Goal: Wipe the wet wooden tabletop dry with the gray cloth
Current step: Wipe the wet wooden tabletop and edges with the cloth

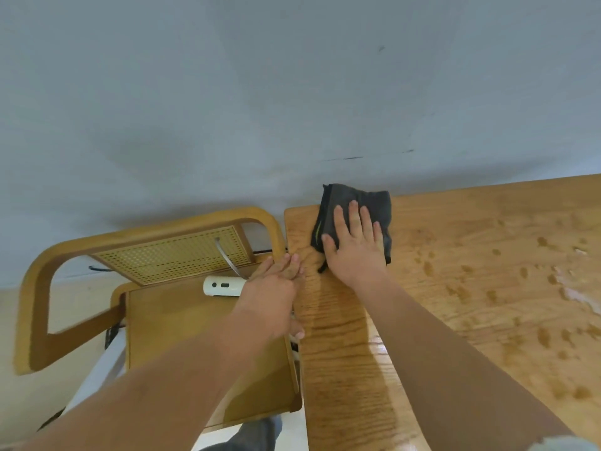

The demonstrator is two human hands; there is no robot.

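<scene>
The gray cloth (344, 203), folded and with a yellow-green stripe on its left side, lies at the far left corner of the wooden tabletop (455, 288). My right hand (356, 242) presses flat on it, fingers spread and pointing toward the wall. My left hand (276, 288) rests on the table's left edge, fingers straight and close together, holding nothing. Water drops and small puddles spot the wood to the right, and a wet sheen runs along the near left strip.
A wooden chair (143, 242) with a cane back stands against the table's left side. A white cylindrical device (224, 285) with a cord lies on its seat. A gray wall (292, 92) runs right behind the table's far edge.
</scene>
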